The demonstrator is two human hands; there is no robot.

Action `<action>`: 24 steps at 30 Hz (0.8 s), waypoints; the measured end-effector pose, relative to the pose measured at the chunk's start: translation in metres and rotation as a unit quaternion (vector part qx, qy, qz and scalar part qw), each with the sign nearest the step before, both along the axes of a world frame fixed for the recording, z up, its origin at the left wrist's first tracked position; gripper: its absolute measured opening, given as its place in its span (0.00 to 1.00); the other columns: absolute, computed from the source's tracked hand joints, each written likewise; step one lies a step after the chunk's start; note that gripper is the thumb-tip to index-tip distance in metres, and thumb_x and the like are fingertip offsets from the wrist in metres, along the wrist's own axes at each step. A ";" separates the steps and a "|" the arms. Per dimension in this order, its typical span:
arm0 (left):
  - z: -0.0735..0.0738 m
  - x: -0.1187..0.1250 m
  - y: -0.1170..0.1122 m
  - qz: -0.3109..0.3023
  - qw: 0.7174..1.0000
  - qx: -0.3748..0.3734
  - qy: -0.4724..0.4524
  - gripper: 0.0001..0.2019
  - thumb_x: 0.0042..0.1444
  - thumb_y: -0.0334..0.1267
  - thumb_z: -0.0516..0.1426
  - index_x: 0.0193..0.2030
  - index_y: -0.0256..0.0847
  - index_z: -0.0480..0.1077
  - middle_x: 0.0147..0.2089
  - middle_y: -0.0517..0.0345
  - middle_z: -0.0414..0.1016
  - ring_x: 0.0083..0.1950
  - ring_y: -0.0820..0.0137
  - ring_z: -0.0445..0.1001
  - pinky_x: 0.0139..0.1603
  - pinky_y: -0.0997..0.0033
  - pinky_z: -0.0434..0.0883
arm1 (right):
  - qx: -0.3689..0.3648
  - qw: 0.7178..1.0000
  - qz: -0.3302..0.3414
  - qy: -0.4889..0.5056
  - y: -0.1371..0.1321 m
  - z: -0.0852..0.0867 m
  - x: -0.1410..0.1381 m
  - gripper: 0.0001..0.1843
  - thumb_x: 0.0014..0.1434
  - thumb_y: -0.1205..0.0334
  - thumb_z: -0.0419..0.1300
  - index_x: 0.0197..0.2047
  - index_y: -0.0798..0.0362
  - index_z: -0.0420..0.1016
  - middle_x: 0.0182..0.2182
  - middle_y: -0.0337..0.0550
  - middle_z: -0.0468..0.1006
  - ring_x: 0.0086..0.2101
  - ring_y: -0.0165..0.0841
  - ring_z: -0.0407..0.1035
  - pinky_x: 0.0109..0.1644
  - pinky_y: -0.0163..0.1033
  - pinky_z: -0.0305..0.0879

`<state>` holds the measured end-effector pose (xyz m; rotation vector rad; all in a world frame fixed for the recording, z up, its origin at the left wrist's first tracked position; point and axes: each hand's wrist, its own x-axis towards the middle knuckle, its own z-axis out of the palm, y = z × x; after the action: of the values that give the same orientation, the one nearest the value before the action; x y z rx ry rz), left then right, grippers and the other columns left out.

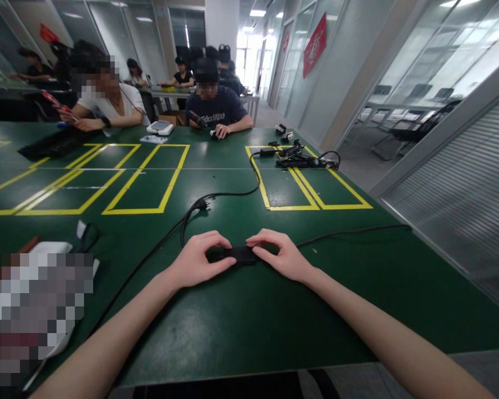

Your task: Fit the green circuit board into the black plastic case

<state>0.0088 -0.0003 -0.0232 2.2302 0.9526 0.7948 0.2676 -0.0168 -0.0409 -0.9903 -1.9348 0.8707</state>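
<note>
A black power adapter [241, 255] lies flat on the green table, with a hand at each end. My left hand [202, 256] grips its left end between thumb and fingers. The thumb and fingertips of my right hand [280, 255] close on its right end. A thin black cord [353, 231] runs out to the right from behind my right hand. Beyond my left hand a black plug [202, 204] rests on the table beside a long black cable [149, 252]. Where the cords join the adapter is hidden by my hands.
Yellow tape rectangles [164, 209] mark the green table [183, 343]. A heap of black cords and adapters [301, 160] sits at the far right. A blurred-out object [37, 316] lies at the near left. Across the table work a person in a dark shirt [218, 105] and another in white [128, 105].
</note>
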 end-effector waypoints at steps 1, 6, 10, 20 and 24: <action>-0.001 0.000 -0.001 -0.016 1.000 0.018 0.020 0.11 0.58 0.42 0.64 0.45 0.41 0.79 0.40 0.55 0.78 0.41 0.66 0.78 0.45 0.67 0.74 | 0.017 1.000 0.006 -0.009 0.000 -0.001 0.000 0.10 0.67 0.58 0.62 0.48 0.51 0.83 0.41 0.47 0.82 0.41 0.36 0.77 0.49 0.44 0.75; -0.008 0.002 -0.002 -0.041 0.994 0.054 0.088 0.20 0.55 0.32 0.64 0.55 0.46 0.78 0.43 0.57 0.70 0.42 0.68 0.74 0.42 0.70 0.72 | 0.089 0.992 0.040 -0.074 -0.003 -0.007 0.000 0.16 0.58 0.62 0.70 0.50 0.50 0.81 0.49 0.49 0.78 0.49 0.41 0.75 0.55 0.48 0.74; -0.010 0.006 -0.002 -0.012 0.994 0.059 0.089 0.19 0.55 0.35 0.63 0.55 0.46 0.77 0.42 0.59 0.70 0.39 0.69 0.74 0.41 0.70 0.72 | 0.112 0.984 0.037 -0.137 -0.003 -0.012 0.003 0.26 0.55 0.63 0.72 0.58 0.48 0.77 0.54 0.52 0.77 0.53 0.44 0.73 0.58 0.53 0.73; -0.012 0.017 -0.004 0.003 0.980 0.099 0.175 0.13 0.54 0.31 0.63 0.46 0.43 0.73 0.43 0.56 0.79 0.45 0.62 0.76 0.46 0.65 0.74 | 0.137 0.968 0.042 -0.208 0.001 -0.012 -0.001 0.21 0.65 0.67 0.61 0.60 0.50 0.73 0.49 0.52 0.80 0.48 0.43 0.75 0.53 0.50 0.74; -0.007 0.013 -0.004 -0.019 0.972 0.127 0.199 0.08 0.61 0.37 0.61 0.47 0.42 0.74 0.40 0.55 0.78 0.41 0.63 0.75 0.44 0.66 0.72 | 0.130 0.965 0.042 -0.225 -0.002 -0.010 -0.001 0.15 0.69 0.60 0.59 0.58 0.50 0.74 0.46 0.51 0.81 0.44 0.41 0.77 0.48 0.45 0.75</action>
<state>0.0218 -0.0043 -0.0302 2.6892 1.0319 0.4776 0.2665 -0.0187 -0.0505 -1.0140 -2.4153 0.4370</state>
